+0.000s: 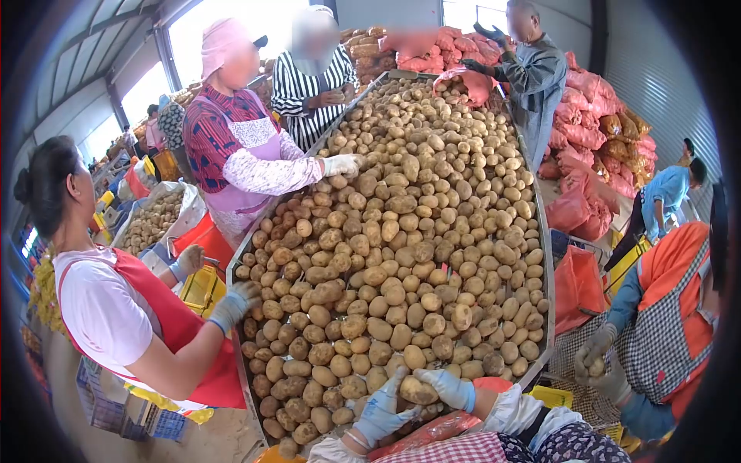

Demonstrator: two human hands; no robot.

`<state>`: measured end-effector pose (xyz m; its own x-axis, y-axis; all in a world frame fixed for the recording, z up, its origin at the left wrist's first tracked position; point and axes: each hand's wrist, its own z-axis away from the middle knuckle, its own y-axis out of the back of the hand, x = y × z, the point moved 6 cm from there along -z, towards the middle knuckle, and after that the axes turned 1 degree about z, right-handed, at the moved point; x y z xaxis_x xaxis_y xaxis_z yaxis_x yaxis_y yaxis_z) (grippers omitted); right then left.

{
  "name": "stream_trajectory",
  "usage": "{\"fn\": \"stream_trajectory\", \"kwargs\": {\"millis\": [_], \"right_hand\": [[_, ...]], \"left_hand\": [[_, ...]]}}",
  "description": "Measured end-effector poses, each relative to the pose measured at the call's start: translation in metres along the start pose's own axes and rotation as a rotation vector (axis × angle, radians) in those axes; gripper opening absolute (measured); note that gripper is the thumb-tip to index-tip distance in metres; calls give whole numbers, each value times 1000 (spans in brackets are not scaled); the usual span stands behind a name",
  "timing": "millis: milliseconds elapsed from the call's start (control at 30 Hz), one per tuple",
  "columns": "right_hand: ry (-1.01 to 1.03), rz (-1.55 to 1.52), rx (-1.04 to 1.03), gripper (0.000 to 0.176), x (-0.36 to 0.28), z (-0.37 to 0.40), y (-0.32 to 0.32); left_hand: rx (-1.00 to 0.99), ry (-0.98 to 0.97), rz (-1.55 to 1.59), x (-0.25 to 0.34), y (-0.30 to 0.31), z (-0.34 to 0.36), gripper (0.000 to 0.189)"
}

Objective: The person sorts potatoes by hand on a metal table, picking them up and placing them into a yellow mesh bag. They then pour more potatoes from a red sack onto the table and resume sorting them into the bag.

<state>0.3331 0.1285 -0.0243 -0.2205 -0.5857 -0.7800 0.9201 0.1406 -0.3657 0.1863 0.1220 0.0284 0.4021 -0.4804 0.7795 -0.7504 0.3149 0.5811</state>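
Observation:
My left hand [384,409], in a light blue and white glove, reaches over the near edge of a large heap of potatoes [401,270]. Its fingers and thumb lie around the left side of a brown potato [417,390]. From the right, my right hand [449,389], gloved alike, grips the same potato, fingers over its upper right side. Both hands hold it low over the heap. The undersides of the fingers are hidden. Loose potatoes lie just beyond the hands.
A metal-rimmed sorting table [546,309] bears the heap. A person in a red apron [177,309] works at the left, with others beyond [239,147] and at the far right end [532,85]. Another person [668,332] stands at right. Red sacks [583,116] are stacked behind.

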Motion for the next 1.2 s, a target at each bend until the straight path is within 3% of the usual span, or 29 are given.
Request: {"fn": "stream_trajectory", "kwargs": {"millis": [67, 133, 233, 300, 333, 367, 400, 433, 467, 500, 533, 567, 633, 700, 800, 833, 900, 1000, 1200], "right_hand": [[91, 370, 27, 39, -9, -1, 5], [28, 434, 71, 40, -6, 2, 9], [155, 385, 63, 40, -12, 7, 10], [-171, 21, 56, 40, -1, 13, 6], [-174, 23, 70, 40, -1, 9, 9], [-53, -154, -21, 41, -4, 1, 8], [64, -332, -107, 44, -5, 3, 8], [36, -388, -131, 44, -18, 9, 7], [5, -459, -158, 44, -23, 16, 3], [91, -566, -329, 44, 0, -3, 25], [85, -578, -329, 44, -8, 4, 15], [134, -629, -297, 44, -27, 13, 9], [226, -746, -263, 46, -55, 26, 1], [216, -800, -275, 47, -42, 19, 15], [246, -795, -318, 48, -43, 20, 16], [260, -821, -354, 48, -50, 23, 12], [313, -845, -367, 47, -63, 28, 1], [225, -958, -409, 46, -64, 25, -1], [198, -976, -355, 49, -51, 22, 6]], "left_hand": [[-69, 208, 170, -12, -9, 2, 84], [-94, 158, 80, -7, -3, -4, 84], [-181, 140, -112, 3, 2, -15, 82], [-226, 100, -167, 1, 9, -27, 80], [-205, 32, -107, -1, 18, -38, 80], [-200, 193, -85, 8, 44, -59, 81], [-25, 296, -163, 0, 71, -79, 58], [286, -106, -370, -28, 98, -96, 47], [429, 75, 33, -37, 137, -109, 34], [461, 106, 579, -52, 172, -128, 30], [761, -54, 344, -51, 191, -113, 39], [761, -56, 337, -55, 187, -109, 39], [537, 133, 355, -74, 155, -108, 43], [422, 55, -50, -80, 108, -85, 53], [179, 175, -450, -63, 72, -47, 65], [172, 188, -446, -64, 66, -32, 65], [87, 206, -723, -65, 51, 0, 72], [-12, 344, -720, -81, 37, 46, 74], [50, 327, -765, -88, 35, 49, 74]]}}
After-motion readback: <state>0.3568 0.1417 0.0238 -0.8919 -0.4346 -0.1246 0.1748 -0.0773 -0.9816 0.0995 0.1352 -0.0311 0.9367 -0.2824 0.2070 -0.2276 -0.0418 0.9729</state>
